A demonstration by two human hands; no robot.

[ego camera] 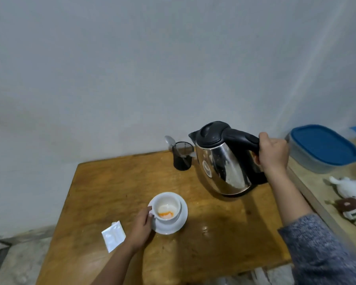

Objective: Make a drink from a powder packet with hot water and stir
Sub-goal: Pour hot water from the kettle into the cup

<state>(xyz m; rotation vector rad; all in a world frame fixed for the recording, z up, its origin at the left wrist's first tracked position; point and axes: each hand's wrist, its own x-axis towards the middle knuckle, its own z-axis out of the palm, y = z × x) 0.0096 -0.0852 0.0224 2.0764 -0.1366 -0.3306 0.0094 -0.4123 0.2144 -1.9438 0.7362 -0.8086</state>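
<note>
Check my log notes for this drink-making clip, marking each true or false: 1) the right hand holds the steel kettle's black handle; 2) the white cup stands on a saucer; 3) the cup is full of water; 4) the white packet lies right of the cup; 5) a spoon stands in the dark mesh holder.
1) True: right hand grips the steel kettle.
2) True: white cup, saucer.
3) False: only orange powder at its bottom.
4) False: the white packet lies left.
5) True: spoon, dark mesh holder.

No text, brand or number can be read; the kettle bears a round mark (too blurred to make out).
</note>
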